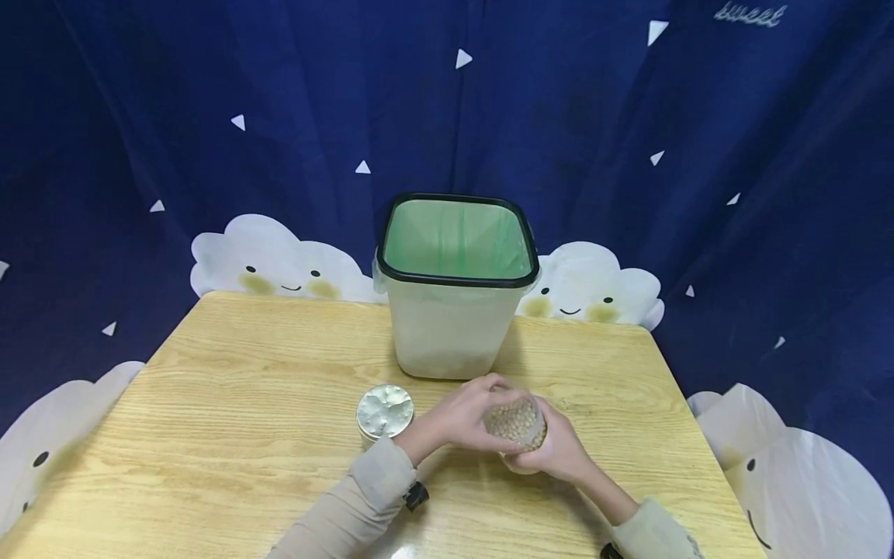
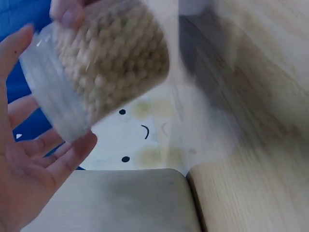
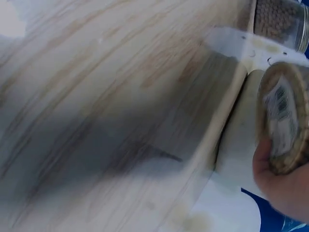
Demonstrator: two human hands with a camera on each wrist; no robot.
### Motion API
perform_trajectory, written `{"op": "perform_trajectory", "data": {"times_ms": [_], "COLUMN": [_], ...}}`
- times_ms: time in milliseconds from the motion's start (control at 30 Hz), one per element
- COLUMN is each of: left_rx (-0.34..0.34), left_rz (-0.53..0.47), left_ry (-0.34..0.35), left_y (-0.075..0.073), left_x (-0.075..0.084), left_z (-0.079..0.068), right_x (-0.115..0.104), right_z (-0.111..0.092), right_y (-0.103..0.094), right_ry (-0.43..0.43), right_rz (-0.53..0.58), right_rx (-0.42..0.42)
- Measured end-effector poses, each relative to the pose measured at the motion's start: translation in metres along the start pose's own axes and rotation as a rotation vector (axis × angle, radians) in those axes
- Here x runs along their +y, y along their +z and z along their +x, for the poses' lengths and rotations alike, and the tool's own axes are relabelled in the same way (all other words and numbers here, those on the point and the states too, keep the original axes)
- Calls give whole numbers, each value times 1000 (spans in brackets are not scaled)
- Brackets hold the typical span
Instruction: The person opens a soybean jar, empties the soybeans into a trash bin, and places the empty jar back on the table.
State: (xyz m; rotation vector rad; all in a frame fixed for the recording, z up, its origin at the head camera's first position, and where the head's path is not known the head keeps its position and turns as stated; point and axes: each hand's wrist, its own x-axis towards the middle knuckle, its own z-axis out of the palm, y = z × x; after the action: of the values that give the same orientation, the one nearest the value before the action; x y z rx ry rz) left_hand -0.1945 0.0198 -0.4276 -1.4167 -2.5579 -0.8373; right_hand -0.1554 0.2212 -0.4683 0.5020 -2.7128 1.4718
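A clear jar of pale round beans (image 1: 517, 419) is tilted between my two hands above the table. My left hand (image 1: 471, 415) curls its fingers and thumb around the jar's translucent lid end; the left wrist view shows the jar's lid (image 2: 55, 87) with fingertips against it. My right hand (image 1: 559, 446) grips the jar's body. In the right wrist view, the jar's base with a barcode label (image 3: 281, 116) faces the camera, with a finger against it. Just left of my left wrist stands a second jar with a silvery top (image 1: 385, 411); brown pellets (image 3: 275, 19) show through its side.
A white bin with a black rim (image 1: 457, 281) and green lining stands at the back middle of the wooden table (image 1: 265, 373). Behind the table hangs a dark blue curtain (image 1: 307, 101) with white triangles and smiling clouds.
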Motion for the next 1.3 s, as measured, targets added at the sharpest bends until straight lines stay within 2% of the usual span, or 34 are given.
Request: {"op": "perform_trajectory", "data": {"times_ms": [67,167,233,300,400,600,733,833,900,1133,1200,1300], "left_rx": [32,54,44,18,-35,-158,-219,-221,-201,-90,-90,-125], "left_rz": [16,44,63,63,35,-68,-78,-34,5,172,168,88], "left_ry": [-37,-133,-190,-215,-162,71,148,126,88,-123,-122,-41], "left_y": [2,3,2,0,-8,-18,-20,-21,-20,-10,-9,-11], "left_x": [1,4,6,6,3,-6,-6,-3,-2,6,6,3], "left_z": [1,4,4,4,3,3,8,9,9,5,5,5], "right_x": [-2,-5,-5,-5,-3,-2,-2,-16,-16,-4,-3,-2], "right_z": [1,2,3,4,4,2,1,-1,-1,0,0,-1], "right_y": [1,2,2,2,1,-4,-5,-5,-5,-4,-4,-5], "right_ry": [18,23,14,2,-23,-62,-72,-64,-70,-53,-55,-60], "right_rz": [-15,-44,-66,-76,-62,-56,-75,-82,-90,-130,-129,-135], "right_rx": [29,51,45,30,5,-39,-57,-42,-29,16,6,-13]}}
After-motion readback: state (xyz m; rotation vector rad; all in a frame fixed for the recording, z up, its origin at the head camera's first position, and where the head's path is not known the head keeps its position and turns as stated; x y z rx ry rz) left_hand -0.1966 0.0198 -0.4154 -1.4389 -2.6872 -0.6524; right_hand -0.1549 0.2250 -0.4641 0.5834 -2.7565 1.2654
